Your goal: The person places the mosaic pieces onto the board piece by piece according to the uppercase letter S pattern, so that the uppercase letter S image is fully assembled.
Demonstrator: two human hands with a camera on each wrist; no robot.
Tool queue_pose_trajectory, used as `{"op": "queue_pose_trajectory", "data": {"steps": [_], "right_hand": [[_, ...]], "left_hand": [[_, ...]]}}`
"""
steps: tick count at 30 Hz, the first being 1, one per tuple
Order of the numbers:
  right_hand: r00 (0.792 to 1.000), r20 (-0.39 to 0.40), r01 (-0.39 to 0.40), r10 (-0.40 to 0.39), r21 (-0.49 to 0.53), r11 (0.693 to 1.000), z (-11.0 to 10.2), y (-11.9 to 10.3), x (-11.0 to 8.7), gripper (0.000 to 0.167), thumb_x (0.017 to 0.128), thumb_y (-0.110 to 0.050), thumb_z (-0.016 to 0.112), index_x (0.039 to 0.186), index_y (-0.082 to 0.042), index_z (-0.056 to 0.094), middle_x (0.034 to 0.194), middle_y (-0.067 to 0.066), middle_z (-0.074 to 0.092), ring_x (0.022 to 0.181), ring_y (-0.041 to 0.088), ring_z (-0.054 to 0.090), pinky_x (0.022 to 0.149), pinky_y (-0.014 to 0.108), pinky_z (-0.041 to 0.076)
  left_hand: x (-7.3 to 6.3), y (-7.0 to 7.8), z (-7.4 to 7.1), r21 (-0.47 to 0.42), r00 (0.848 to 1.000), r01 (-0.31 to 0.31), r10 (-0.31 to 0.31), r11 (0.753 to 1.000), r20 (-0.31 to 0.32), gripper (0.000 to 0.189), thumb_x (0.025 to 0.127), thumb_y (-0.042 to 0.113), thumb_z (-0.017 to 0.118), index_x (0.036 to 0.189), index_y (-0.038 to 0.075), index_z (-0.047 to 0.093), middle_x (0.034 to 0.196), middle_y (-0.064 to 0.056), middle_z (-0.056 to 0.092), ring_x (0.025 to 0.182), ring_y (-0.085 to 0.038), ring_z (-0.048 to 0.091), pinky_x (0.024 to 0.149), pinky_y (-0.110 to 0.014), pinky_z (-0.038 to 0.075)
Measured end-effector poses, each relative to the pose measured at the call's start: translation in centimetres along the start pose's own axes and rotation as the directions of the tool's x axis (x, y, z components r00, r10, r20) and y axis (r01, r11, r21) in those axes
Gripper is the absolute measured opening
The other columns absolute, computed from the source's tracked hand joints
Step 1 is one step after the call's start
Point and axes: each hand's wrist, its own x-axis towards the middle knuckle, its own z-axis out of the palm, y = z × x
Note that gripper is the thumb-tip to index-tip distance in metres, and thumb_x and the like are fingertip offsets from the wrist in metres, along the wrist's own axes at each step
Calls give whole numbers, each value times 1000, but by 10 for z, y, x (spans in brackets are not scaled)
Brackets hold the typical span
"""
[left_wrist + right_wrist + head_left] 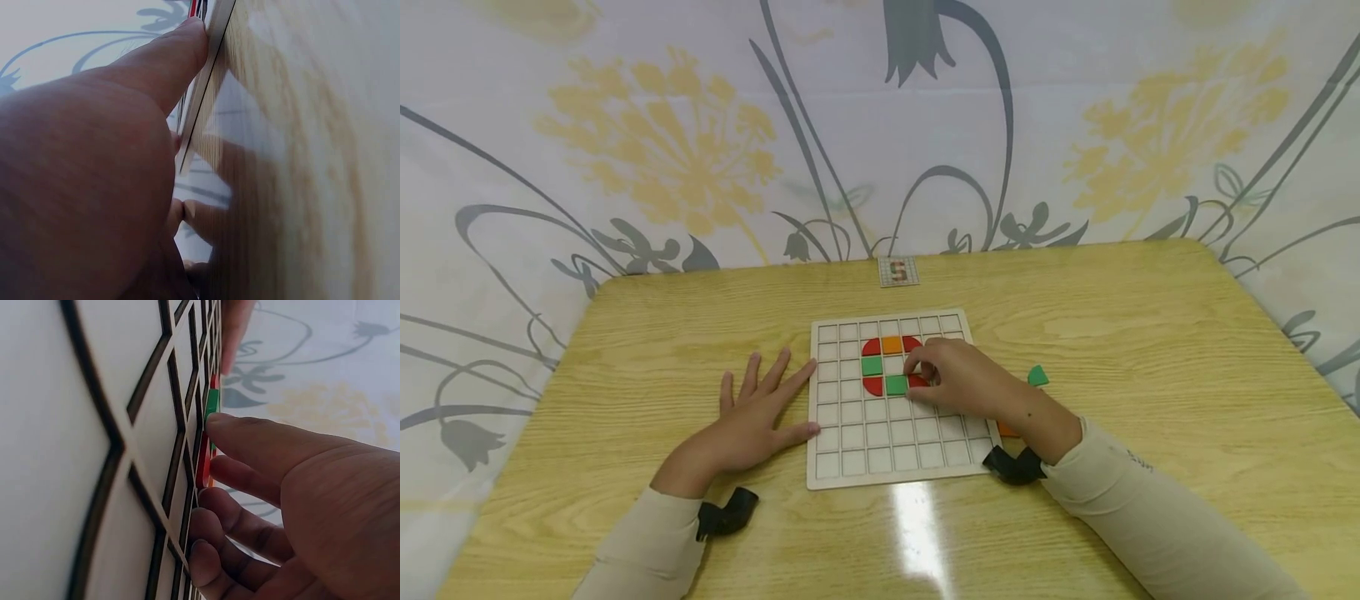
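A pale wooden grid board (865, 462) lies on the table. On it, red rounded pieces (873, 387), an orange square (891, 345) and green squares (872, 366) form a small pattern. My right hand (962, 379) bends over the board, thumb and index finger at opposite sides of a red rounded piece (204, 462) beside a green square (212, 406). That red piece lies in the row nearest me, partly covered by the fingers. My left hand (752, 425) is spread flat on the table, with index fingertip and thumb (187, 44) touching the board's left edge.
Behind the board lies a small card (898, 272) printed with a coloured pattern on a grid. Right of the board are a green rounded piece (1037, 376) and an orange piece (1009, 429), partly hidden by the right wrist. A flowered cloth (880, 125) hangs behind the table.
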Motion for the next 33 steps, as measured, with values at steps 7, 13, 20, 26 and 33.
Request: {"op": "queue_pose_trajectory", "data": {"steps": [7, 13, 20, 26, 33], "right_hand": [[1000, 4, -6, 7, -4, 1000, 1, 0, -1, 16, 90, -23, 77, 103, -13, 72, 84, -3, 61, 76, 12, 52, 71, 28, 46], [1000, -14, -9, 9, -3, 1000, 1, 0, -1, 15, 90, -22, 77, 101, -14, 71, 83, -3, 60, 76, 13, 51, 70, 28, 46], [1000, -15, -14, 14, -5, 1000, 2, -1, -2, 14, 90, -21, 77, 100, -14, 71, 82, -2, 59, 75, 13, 50, 69, 28, 45], [1000, -14, 0, 0, -6, 1000, -8, -1, -10, 19, 91, -22, 75, 107, -12, 72, 87, -4, 63, 78, 11, 55, 70, 26, 48], [998, -48, -38, 36, -45, 998, -28, 8, -36, 19, 92, -18, 72, 109, -8, 73, 90, -2, 65, 81, 13, 57, 72, 28, 50]], "left_hand": [[1, 0, 3, 7, 1000, 3, -3, 1000, -2, 83, 96, 57, 58, 162, 33, 15, 170, -10, -6, 151, -42, -25, 111, -68, -24], [0, 1, 0, 3, 1000, -3, 3, 1000, -8, 82, 96, 55, 59, 162, 32, 16, 170, -11, -5, 151, -43, -24, 110, -68, -24], [-1, 4, -1, -6, 1000, 6, -6, 1000, -4, 82, 96, 55, 59, 162, 32, 17, 170, -11, -5, 151, -43, -24, 110, -69, -24], [0, 6, -2, 5, 1000, 4, -4, 1000, -14, 82, 95, 56, 59, 162, 31, 17, 170, -11, -5, 151, -44, -23, 110, -69, -23], [0, 5, 0, 7, 1000, 10, -10, 1000, -8, 83, 95, 57, 59, 162, 31, 17, 170, -12, -5, 151, -45, -23, 110, -70, -23]]}}
